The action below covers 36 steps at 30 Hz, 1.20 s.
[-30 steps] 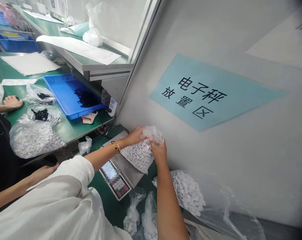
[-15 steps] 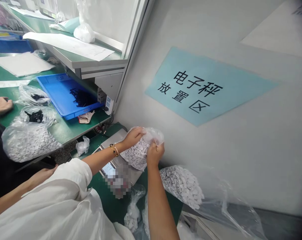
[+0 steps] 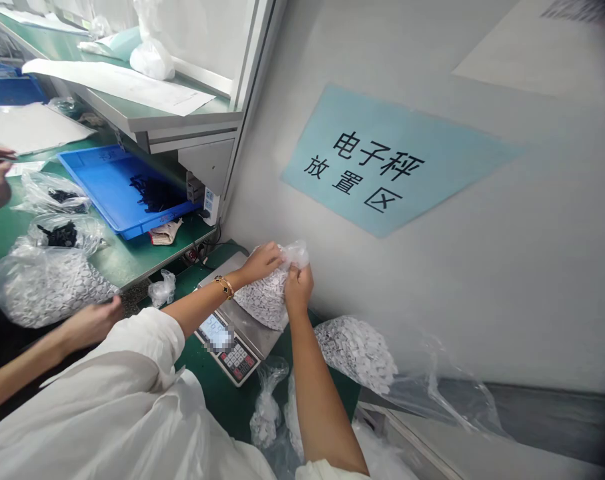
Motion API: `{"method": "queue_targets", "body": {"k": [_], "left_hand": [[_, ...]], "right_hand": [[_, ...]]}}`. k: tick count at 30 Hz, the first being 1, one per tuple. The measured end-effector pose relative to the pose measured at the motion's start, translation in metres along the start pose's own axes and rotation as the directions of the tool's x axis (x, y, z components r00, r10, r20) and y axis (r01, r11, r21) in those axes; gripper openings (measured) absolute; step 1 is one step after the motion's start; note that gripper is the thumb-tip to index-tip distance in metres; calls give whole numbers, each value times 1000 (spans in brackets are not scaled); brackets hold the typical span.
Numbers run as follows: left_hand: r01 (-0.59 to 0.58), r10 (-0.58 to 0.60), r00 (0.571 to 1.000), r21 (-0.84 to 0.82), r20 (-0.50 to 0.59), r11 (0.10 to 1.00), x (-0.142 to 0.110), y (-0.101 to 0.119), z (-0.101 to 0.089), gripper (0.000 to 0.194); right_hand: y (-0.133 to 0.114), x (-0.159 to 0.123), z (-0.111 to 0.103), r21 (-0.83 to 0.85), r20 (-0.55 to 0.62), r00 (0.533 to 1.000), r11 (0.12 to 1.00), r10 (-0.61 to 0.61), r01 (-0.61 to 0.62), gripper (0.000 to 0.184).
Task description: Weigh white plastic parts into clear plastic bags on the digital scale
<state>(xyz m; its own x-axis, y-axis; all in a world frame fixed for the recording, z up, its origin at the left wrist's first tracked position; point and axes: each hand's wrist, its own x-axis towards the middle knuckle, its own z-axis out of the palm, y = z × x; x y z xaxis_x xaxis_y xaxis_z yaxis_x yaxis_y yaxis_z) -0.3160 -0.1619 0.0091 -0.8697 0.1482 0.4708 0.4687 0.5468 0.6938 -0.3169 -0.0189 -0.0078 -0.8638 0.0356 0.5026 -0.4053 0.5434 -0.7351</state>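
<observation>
A clear plastic bag full of small white parts [image 3: 262, 301] rests on the metal pan of a digital scale [image 3: 238, 360]. My left hand [image 3: 263, 261], with a bracelet at its wrist, grips the gathered top of the bag from the left. On the other side, my right hand [image 3: 299, 287] is closed on the same bag's neck, and the bunched plastic sticks up between the two hands. The scale's display is lit and its keypad shows below it, partly blurred out.
Right of the scale lies a larger open bag of white parts [image 3: 357, 353]. Small knotted bags [image 3: 266, 417] lie in front. On the left bench are a blue tray [image 3: 99, 190] with black parts and another bag of white parts [image 3: 52, 287]. Co-workers' hands [image 3: 95, 323] show at left.
My hands stay on the bag's neck, drawn slightly closer together. The scale's keypad has come into clear view. A co-worker's hand at far left has lifted, and another has moved up beside the bench.
</observation>
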Motion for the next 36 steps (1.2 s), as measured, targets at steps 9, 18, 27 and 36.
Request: {"method": "queue_targets", "body": {"k": [9, 18, 27, 36], "left_hand": [[81, -90, 995, -158, -47, 984, 6, -4, -3, 25], [80, -78, 991, 18, -105, 997, 2, 1, -4, 27], [194, -178, 956, 46, -233, 980, -21, 35, 0, 43], [109, 35, 803, 205, -595, 973, -89, 80, -9, 57]], "right_hand": [[-2, 16, -13, 104, 81, 996, 993, 40, -49, 38], [-13, 19, -26, 46, 125, 976, 984, -177, 173, 30], [-11, 12, -35, 1, 165, 956, 970, -242, 245, 37], [-52, -30, -84, 1, 63, 900, 902, -432, 432, 51]]}}
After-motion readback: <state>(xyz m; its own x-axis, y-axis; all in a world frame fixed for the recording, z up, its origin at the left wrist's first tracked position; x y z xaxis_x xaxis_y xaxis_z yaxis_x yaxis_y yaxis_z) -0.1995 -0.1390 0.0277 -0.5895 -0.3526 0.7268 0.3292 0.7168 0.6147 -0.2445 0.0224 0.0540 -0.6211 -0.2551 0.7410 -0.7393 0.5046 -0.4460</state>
